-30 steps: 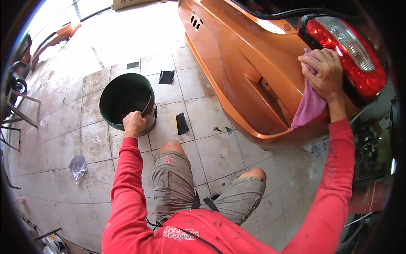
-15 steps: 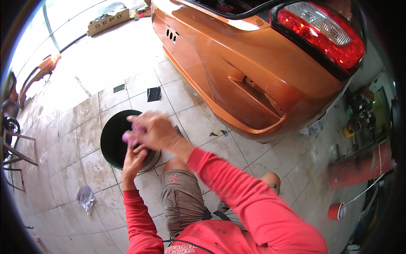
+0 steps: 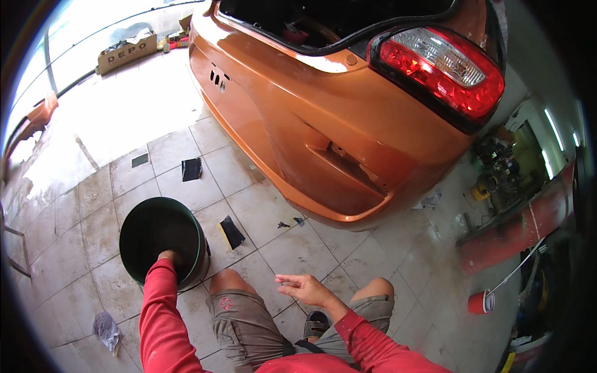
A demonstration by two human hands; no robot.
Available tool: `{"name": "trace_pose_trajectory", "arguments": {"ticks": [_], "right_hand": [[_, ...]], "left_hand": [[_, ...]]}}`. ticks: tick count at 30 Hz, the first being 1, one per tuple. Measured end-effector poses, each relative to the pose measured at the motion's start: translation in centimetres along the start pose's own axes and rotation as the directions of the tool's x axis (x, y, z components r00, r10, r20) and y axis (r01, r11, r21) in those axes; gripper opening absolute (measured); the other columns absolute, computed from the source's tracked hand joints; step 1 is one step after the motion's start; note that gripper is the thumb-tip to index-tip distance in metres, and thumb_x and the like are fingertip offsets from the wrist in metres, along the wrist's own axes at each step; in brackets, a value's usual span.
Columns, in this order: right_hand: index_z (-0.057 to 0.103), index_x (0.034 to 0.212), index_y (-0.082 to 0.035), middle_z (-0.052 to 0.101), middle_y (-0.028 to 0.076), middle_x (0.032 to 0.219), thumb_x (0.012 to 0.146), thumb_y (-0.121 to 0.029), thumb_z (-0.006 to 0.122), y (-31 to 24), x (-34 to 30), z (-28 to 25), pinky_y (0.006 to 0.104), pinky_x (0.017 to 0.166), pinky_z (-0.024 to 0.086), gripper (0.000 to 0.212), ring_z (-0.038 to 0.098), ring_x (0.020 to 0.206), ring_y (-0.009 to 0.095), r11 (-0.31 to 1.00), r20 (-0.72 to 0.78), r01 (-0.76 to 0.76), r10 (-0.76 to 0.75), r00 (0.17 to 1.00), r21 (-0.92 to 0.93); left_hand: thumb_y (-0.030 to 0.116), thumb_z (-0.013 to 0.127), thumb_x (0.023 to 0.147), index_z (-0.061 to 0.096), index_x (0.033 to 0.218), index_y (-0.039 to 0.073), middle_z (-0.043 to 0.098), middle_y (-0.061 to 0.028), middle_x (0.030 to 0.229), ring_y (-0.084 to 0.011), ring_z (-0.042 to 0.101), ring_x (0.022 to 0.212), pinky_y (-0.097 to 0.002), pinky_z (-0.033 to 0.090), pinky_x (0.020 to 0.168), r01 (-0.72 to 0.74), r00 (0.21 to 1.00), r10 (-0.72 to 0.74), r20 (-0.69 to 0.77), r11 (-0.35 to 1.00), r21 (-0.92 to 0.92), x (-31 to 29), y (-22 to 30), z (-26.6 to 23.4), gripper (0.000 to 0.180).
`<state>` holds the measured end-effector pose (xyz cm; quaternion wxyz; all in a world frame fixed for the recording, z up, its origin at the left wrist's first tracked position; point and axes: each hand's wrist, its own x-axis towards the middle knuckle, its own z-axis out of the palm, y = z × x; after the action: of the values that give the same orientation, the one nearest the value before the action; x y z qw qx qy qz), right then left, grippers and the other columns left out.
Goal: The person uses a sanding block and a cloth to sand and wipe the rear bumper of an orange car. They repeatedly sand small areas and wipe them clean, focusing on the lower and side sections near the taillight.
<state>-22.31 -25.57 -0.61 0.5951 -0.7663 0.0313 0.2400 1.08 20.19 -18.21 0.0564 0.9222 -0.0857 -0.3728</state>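
My left hand (image 3: pixel 173 256) reaches down into a dark bucket (image 3: pixel 200 255) that stands on the floor in front of my left knee. The bucket's inside is dark and hides the fingers, so whatever they hold does not show. Over the floor between my knees, my right hand (image 3: pixel 305 290) hangs with its fingers stretched out and nothing in them. A black and yellow flat pad (image 3: pixel 231 232) lies on the tiles just right of the bucket. Ahead and to the right is a car's orange rear bumper (image 3: pixel 261 112), with its red and clear tail light (image 3: pixel 438 71) above.
Dark sheets (image 3: pixel 191 169) lie on the tiles beyond the bucket, and a crumpled clear plastic bag (image 3: pixel 107 331) lies nearer, at left. A cardboard box (image 3: pixel 127 53) stands far left. At right are a red cylinder-shaped tank (image 3: pixel 516 233) and a small red container (image 3: pixel 481 303).
My hands were together over the bucket with a soft pink thing; now they are apart. The left went down into the bucket, the right moved back toward me, and the pink thing is out of sight.
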Motion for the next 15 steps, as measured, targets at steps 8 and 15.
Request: {"name": "trace_pose_trajectory", "arguments": {"ticks": [8,15], "right_hand": [[0.057,0.159,-0.001,0.069,0.007,0.148,0.107,-0.023,0.077,-1.5,3.3,2.2,0.0302,0.108,0.054,0.06,0.067,0.123,0.011,0.941,0.155,0.029,-0.086,0.984,0.337],[0.03,0.174,-0.01,0.04,0.013,0.175,0.107,-0.058,0.065,-12.1,15.4,10.8,0.0444,0.121,0.043,0.091,0.038,0.161,0.029,0.768,0.391,-0.086,-0.223,0.893,0.634]], "left_hand": [[0.029,0.08,0.087,0.083,0.128,0.017,0.079,-0.0191,0.129,-0.0374,0.075,0.123,-0.0484,0.059,0.108,0.075,0.99,-0.069,-0.122,0.996,0.048,1.9,-4.7,-0.6,0.043],[0.021,0.074,0.079,0.073,0.087,0.005,0.069,-0.0227,0.079,-0.0411,0.073,0.075,-0.05,0.056,0.066,-0.372,0.628,0.191,-0.755,0.925,-0.076,-16.7,3.5,-13.4,0.018]]}}
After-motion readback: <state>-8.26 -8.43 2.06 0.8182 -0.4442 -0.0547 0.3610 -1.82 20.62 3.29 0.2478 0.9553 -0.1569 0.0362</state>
